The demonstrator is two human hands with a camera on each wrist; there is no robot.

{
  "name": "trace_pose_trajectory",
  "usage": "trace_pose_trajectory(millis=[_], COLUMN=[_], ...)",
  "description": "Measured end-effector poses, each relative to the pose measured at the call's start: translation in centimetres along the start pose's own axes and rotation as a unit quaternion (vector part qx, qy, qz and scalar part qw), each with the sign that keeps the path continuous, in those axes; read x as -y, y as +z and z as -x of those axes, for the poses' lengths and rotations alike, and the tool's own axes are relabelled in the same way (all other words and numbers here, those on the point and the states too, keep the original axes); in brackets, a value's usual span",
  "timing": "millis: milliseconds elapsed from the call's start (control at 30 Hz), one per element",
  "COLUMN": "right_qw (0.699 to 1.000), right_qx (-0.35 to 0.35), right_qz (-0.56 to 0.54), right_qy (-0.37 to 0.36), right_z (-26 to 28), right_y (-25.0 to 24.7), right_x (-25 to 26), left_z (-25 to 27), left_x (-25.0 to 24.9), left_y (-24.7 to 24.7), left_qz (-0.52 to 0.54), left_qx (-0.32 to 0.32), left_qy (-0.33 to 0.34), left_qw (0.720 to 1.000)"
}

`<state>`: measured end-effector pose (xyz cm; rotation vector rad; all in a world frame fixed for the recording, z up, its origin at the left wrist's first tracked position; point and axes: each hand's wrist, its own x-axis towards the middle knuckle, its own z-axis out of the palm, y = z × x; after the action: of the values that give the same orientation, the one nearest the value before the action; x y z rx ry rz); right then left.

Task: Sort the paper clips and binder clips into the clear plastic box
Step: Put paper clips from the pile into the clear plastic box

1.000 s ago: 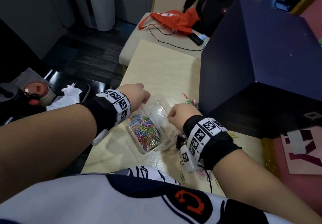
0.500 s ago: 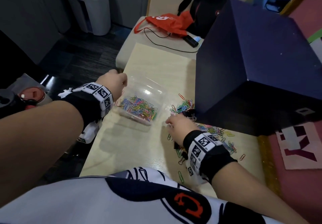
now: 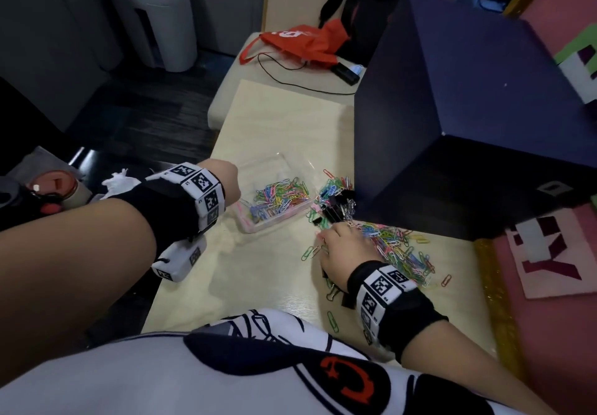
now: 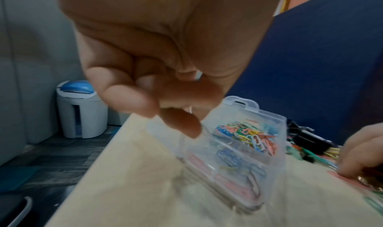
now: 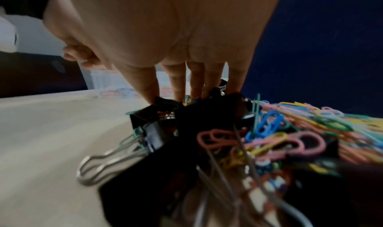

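The clear plastic box lies flat on the pale table, with coloured paper clips in its compartments. My left hand is at the box's left edge, fingers curled and thumb on the clear plastic. To the right of the box lie black binder clips and a heap of coloured paper clips. My right hand lies palm down on that heap. Its fingers are straight and their tips touch the binder clips.
A tall dark blue box stands right behind the heap. Stray paper clips lie near the table's front edge. A red bag and a black cable lie at the far end. The table's left edge drops to the floor.
A second ago both hands held the box tilted above the table. The box now lies flat, and my right hand has left it and moved down onto the clip heap.
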<state>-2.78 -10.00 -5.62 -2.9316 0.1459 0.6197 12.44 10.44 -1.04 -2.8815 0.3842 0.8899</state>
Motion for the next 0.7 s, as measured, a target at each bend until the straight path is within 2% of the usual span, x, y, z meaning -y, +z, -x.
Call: trace_pose_trajectory(millis=[67, 133, 233, 300, 367, 433, 500, 567, 700], right_qw=[1.0, 0.997, 0.983, 0.973, 0.976, 0.985, 0.987, 0.989, 0.992], right_qx=[-0.023, -0.064, -0.117, -0.121, -0.075, 0.012, 0.069, 0.08, 0.026], right_qz=[-0.009, -0.048, -0.119, -0.136, -0.111, -0.092, -0.078, -0.061, -0.062], right_qy=[-0.008, 0.011, 0.08, 0.143, 0.173, 0.149, 0.119, 0.11, 0.107], right_z=[0.9, 1.7, 2.3, 2.6, 2.8, 3.0, 3.1, 3.2, 4.5], right_y=[0.1, -0.1, -0.9, -1.4, -1.5, -1.2, -0.8, -0.5, -0.1], right_x=[-0.6, -1.9, -4.8, -6.9, -8.8, -10.0, -10.5, -10.6, -10.6], left_z=[0.6, 1.8, 3.3, 4.2, 4.9, 5.4, 5.6, 5.4, 4.3], left_x=[-1.0, -2.3, -4.4, -6.4, -8.8, -11.0, -12.8, -14.4, -17.2], left_y=[0.0, -0.5, -0.9, -0.7, 0.1, 1.3, 2.5, 3.5, 4.6], left_qz=[-0.043, -0.067, -0.039, -0.021, -0.032, -0.049, -0.068, -0.08, -0.073], left_qx=[0.009, -0.018, -0.11, -0.121, -0.1, -0.072, -0.069, -0.075, -0.099], left_qy=[0.018, 0.03, 0.068, 0.107, 0.163, 0.214, 0.259, 0.287, 0.319], left_qw=[0.999, 0.997, 0.991, 0.987, 0.981, 0.973, 0.961, 0.952, 0.94])
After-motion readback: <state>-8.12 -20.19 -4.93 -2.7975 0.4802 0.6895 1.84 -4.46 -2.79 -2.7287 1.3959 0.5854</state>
